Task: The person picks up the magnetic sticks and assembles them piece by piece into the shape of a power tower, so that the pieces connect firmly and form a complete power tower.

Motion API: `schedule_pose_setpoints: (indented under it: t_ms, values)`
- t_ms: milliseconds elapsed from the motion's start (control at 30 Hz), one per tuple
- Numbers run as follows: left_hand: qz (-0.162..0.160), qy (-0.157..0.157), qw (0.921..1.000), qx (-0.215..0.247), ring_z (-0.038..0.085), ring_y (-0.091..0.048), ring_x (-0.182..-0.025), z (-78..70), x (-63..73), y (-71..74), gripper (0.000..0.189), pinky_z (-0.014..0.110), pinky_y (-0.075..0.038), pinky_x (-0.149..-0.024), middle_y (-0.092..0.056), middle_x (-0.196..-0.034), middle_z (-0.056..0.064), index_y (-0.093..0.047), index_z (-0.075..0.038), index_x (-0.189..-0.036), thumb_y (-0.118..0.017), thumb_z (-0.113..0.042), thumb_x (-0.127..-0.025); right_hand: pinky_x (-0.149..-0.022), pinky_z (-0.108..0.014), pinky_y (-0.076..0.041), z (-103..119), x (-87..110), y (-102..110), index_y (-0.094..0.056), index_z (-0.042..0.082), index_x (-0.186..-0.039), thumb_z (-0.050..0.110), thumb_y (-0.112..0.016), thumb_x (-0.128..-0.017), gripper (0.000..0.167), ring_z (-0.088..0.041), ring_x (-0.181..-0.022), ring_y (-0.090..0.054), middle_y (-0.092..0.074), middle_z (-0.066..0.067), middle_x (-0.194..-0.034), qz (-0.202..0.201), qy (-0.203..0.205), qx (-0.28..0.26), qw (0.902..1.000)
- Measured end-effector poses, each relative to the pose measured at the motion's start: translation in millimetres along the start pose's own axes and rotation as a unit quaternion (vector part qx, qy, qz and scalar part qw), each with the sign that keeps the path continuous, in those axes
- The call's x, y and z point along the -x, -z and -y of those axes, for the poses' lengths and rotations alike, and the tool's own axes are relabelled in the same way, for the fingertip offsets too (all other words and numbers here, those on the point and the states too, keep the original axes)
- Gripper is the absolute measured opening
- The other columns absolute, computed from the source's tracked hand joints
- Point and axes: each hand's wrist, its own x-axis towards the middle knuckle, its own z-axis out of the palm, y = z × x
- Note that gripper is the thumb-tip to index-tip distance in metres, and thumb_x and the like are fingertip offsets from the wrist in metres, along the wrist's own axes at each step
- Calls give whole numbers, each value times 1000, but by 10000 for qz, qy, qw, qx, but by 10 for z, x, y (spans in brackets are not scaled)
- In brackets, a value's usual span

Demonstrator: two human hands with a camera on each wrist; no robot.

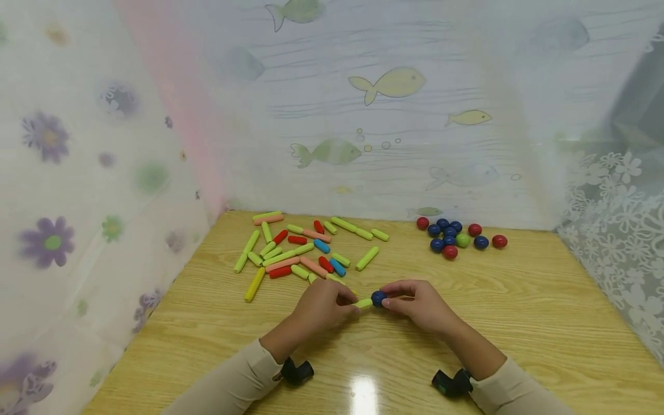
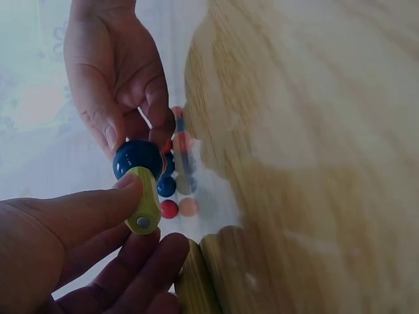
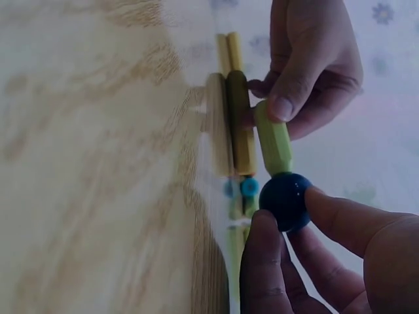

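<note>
My left hand (image 1: pixel 320 304) pinches a short yellow-green rod (image 1: pixel 363 304) between thumb and fingers, just above the table. In the left wrist view the rod's near end shows a small round metal disc (image 2: pixel 143 222). A dark blue ball (image 1: pixel 378 298) sits against the rod's other end, touching it. My right hand (image 1: pixel 422 305) holds that ball by the fingertips and thumb. The right wrist view shows rod and ball (image 3: pixel 285 201) in line. Close beyond the left hand lies a longer yellow rod (image 3: pixel 241 124), partly hidden by that hand in the head view.
Left of centre, many loose rods lie scattered, among them a red rod (image 1: pixel 297 240), a blue rod (image 1: pixel 321 246) and an orange rod (image 1: pixel 282 264). A cluster of blue, red and green balls (image 1: pixel 463 240) lies at the back right. Patterned curtains (image 1: pixel 389 115) border the table (image 1: pixel 519 300).
</note>
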Motion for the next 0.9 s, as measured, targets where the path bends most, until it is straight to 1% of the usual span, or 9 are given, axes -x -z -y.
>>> schedule_pose_setpoints:
  t_ms: [100, 267, 500, 633, 900]
  values:
    - [75, 12, 10000, 18, -2, -63, -75, -2, 0, -2, 18, 21, -52, -69, -76, -85, -13, -84, -17, -98, -83, -32, -89, -84, -30, -61, 5, 3, -6, -70, 4, -130, 26, -74, -98, 39, -20, -109, -71, -70, -14, -128, 54, 21, -93, 9999]
    - [236, 76, 9995, 215, -2, -61, -72, -26, -1, 2, 16, 21, -52, -67, -72, -80, -13, -82, -14, -95, -84, -29, -89, -86, -32, -62, 20, 2, -2, -67, -1, -133, 22, -72, -100, 41, -25, -111, -71, -68, -19, -130, 180, 39, -302, 9994]
    - [430, 212, 9981, 394, 0, -60, -72, -15, 0, -20, 12, 21, -52, -67, -69, -79, -14, -81, -17, -91, -85, -27, -87, -84, -33, -62, 8, -13, -10, -67, -1, -133, 20, -71, -100, 40, -27, -111, -71, -68, -20, -131, 220, 77, -231, 9995]
    - [410, 186, 9985, 321, 0, -61, -71, -4, 1, -30, 13, 21, -52, -67, -69, -78, -14, -81, -17, -90, -85, -28, -87, -84, -32, -62, -1, -20, -13, -67, -1, -133, 21, -71, -100, 40, -27, -109, -72, -69, -20, -130, 234, 118, -190, 9995]
    - [488, 305, 9983, 51, -1, -62, -73, -12, 17, -22, 22, 23, -53, -69, -71, -81, -15, -81, -17, -102, -85, -32, -87, -81, -32, -62, 10, -39, -45, -69, 0, -131, 19, -71, -100, 36, -25, -105, -73, -71, -18, -126, 205, 145, 7, 9997]
